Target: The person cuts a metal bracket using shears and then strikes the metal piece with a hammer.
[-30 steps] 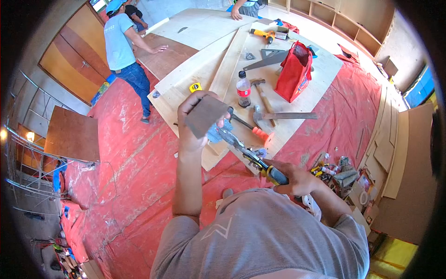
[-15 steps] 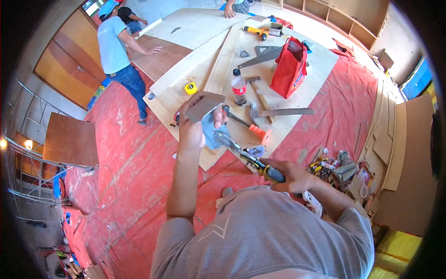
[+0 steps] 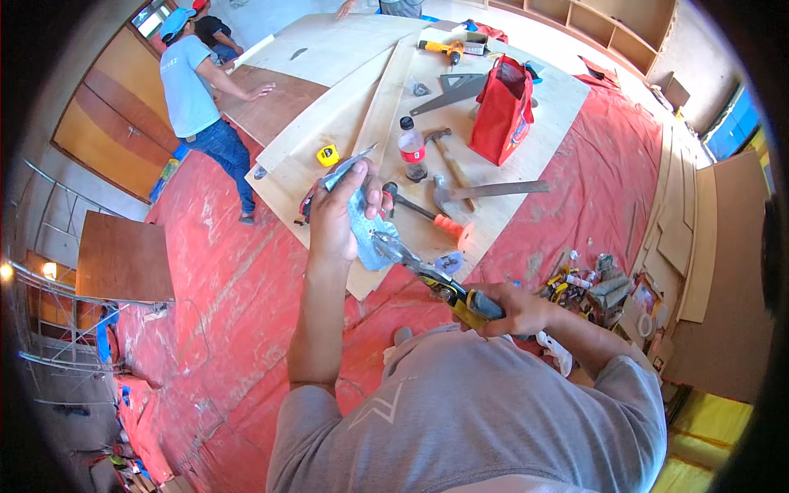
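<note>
Hanging from the left grip (image 3: 335, 217), a pale-blue sheet (image 3: 367, 238) is pinched between thumb and fingers, its long axis drawn down roughly along the forearm, on the side facing the right grip (image 3: 521, 311). By the right grip, wrapped around its handles, a yellow-and-black hand tool (image 3: 450, 289) is held, aimed forward and leftward, slantwise to the sheet. The tool's metal end is overlapped with the sheet's lower part; whether the edge is caught between its jaws cannot be told. The left grip is much the nearer to the sheet, with the right grip set back by the tool's length. Just beyond and to the right of the left grip, an orange-handled hammer (image 3: 450, 227) is laid on the counter (image 3: 538, 135). Farther out, a yellow tape measure (image 3: 328, 155) is placed almost straight ahead of the left grip, a bottle (image 3: 412, 154) is stood rightward, and a red bag (image 3: 501, 115) is set farther right. Farthest off, to the left, a person in a light-blue shirt (image 3: 189, 90) is seen.
</note>
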Available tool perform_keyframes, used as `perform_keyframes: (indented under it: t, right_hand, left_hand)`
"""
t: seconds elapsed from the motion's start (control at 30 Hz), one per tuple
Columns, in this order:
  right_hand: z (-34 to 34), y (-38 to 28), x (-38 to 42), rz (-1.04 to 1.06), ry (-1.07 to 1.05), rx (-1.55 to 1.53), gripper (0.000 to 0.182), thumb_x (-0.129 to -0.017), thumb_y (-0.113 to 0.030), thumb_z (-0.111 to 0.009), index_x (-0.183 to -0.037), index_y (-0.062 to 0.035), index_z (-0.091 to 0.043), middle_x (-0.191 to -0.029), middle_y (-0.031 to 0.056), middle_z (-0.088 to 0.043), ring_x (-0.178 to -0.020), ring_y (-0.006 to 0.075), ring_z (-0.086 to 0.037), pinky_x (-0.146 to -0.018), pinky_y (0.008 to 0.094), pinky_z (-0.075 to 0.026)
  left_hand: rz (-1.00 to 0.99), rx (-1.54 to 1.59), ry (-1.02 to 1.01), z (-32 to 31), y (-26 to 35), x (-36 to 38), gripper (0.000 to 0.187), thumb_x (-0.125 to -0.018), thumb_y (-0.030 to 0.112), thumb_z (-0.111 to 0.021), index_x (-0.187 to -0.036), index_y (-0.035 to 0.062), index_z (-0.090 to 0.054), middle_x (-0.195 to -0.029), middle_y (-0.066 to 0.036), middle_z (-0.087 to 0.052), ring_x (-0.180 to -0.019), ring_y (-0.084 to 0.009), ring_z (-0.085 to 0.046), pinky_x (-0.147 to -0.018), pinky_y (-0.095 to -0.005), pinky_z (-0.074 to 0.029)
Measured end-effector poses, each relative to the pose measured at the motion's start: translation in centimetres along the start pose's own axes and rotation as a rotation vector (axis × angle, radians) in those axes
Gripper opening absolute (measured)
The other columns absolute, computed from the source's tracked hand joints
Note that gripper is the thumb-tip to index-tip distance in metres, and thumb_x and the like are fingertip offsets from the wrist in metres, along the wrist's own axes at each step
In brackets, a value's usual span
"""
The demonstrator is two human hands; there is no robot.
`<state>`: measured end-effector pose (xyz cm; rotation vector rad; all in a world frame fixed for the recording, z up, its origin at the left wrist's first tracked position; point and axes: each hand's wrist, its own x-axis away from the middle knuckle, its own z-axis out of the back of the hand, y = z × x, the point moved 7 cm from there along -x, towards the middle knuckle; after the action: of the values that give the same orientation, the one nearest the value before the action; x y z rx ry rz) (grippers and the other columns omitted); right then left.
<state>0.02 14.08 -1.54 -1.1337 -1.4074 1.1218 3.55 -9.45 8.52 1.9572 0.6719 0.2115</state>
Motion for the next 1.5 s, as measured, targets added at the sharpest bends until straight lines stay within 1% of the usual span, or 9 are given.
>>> perform_keyframes:
  t: [0.47,0.57,0.6,0.73,0.97,1.07,1.13,1.33,1.5]
  right_hand:
    - [2.2,-1.6,-0.1,-0.019,0.296,0.003,0.039,-0.080,-0.005,-0.065,-0.116,-0.0007,-0.052,-0.095,0.0031,-0.057,-0.086,0.0126,-0.054,-0.075,0.0288,-0.046]
    - [1.9,-0.2,0.6,0.160,0.189,0.185,0.045,-0.080,-0.004,-0.063,-0.122,0.0001,-0.049,-0.101,0.0072,-0.055,-0.092,0.0169,-0.053,-0.082,0.0335,-0.045]
    - [1.8,0.3,0.9,0.065,0.103,0.228,0.059,-0.077,-0.006,-0.063,-0.132,0.0021,-0.043,-0.115,0.0163,-0.056,-0.108,0.0264,-0.054,-0.096,0.0395,-0.042]
    - [0.7,-2.4,1.0,0.044,0.135,0.409,0.082,-0.072,-0.010,-0.063,-0.144,0.0057,-0.030,-0.137,0.0295,-0.045,-0.132,0.0377,-0.042,-0.112,0.0430,-0.030]
    - [0.2,-3.4,0.8,-0.043,0.130,0.425,0.082,-0.071,-0.014,-0.061,-0.143,0.0080,-0.029,-0.136,0.0314,-0.044,-0.130,0.0394,-0.043,-0.111,0.0431,-0.032]
    - [0.6,-3.0,0.4,0.040,0.167,0.511,0.082,-0.071,-0.014,-0.061,-0.143,0.0076,-0.029,-0.134,0.0318,-0.045,-0.128,0.0404,-0.044,-0.110,0.0440,-0.033]
    - [1.0,-2.5,0.1,0.067,0.200,0.571,0.083,-0.070,-0.014,-0.061,-0.144,0.0073,-0.028,-0.133,0.0321,-0.046,-0.126,0.0410,-0.046,-0.108,0.0447,-0.035]
    - [2.1,1.5,1.2,0.058,0.282,0.622,0.083,-0.071,-0.014,-0.061,-0.145,0.0058,-0.028,-0.128,0.0287,-0.050,-0.121,0.0382,-0.050,-0.103,0.0432,-0.039]
    - [1.6,3.1,1.3,-0.099,0.232,0.394,0.082,-0.072,-0.012,-0.060,-0.146,0.0034,-0.028,-0.115,0.0166,-0.054,-0.104,0.0246,-0.056,-0.092,0.0357,-0.044]
  left_hand:
    - [-0.024,0.103,0.016,1.0,-0.9,-0.3,0.018,-0.096,0.024,-0.058,-0.096,0.0063,-0.059,-0.063,0.000,-0.048,-0.051,-0.0081,-0.043,-0.065,-0.0312,-0.049]
    - [-0.111,0.093,0.023,2.2,0.3,-0.4,0.019,-0.096,0.023,-0.057,-0.098,0.0039,-0.059,-0.064,-0.001,-0.050,-0.052,-0.0098,-0.045,-0.066,-0.0335,-0.051]
    - [-0.134,0.089,0.026,2.3,0.7,-0.5,0.019,-0.096,0.022,-0.056,-0.098,0.0032,-0.059,-0.064,-0.002,-0.050,-0.052,-0.0103,-0.046,-0.067,-0.0338,-0.052]
    - [-0.184,0.047,-0.021,1.5,1.5,-0.3,0.018,-0.096,0.018,-0.054,-0.098,0.0005,-0.058,-0.063,-0.005,-0.051,-0.053,-0.0127,-0.049,-0.068,-0.0355,-0.053]
    - [-0.143,0.082,-0.252,0.2,1.8,0.3,0.017,-0.095,0.013,-0.052,-0.104,-0.0005,-0.058,-0.066,-0.004,-0.051,-0.058,-0.0137,-0.051,-0.071,-0.0351,-0.051]
    - [-0.118,-0.107,-0.061,0.2,1.1,0.1,0.028,-0.095,0.013,-0.051,-0.118,-0.0021,-0.053,-0.077,-0.003,-0.051,-0.070,-0.0138,-0.052,-0.077,-0.0343,-0.049]
    - [0.002,0.036,-0.041,0.8,0.1,-0.3,0.036,-0.094,0.011,-0.051,-0.126,-0.0027,-0.048,-0.083,-0.003,-0.050,-0.075,-0.0136,-0.051,-0.080,-0.0338,-0.047]
    - [-0.018,0.031,0.095,5.5,-3.1,-1.9,0.038,-0.091,0.010,-0.063,-0.125,-0.0044,-0.053,-0.106,-0.009,-0.064,-0.093,-0.0174,-0.063,-0.079,-0.0344,-0.056]
    - [0.161,0.290,0.295,8.8,-9.2,-1.7,0.021,-0.092,0.012,-0.062,-0.106,-0.0039,-0.062,-0.094,-0.014,-0.067,-0.085,-0.0220,-0.066,-0.079,-0.0348,-0.055]
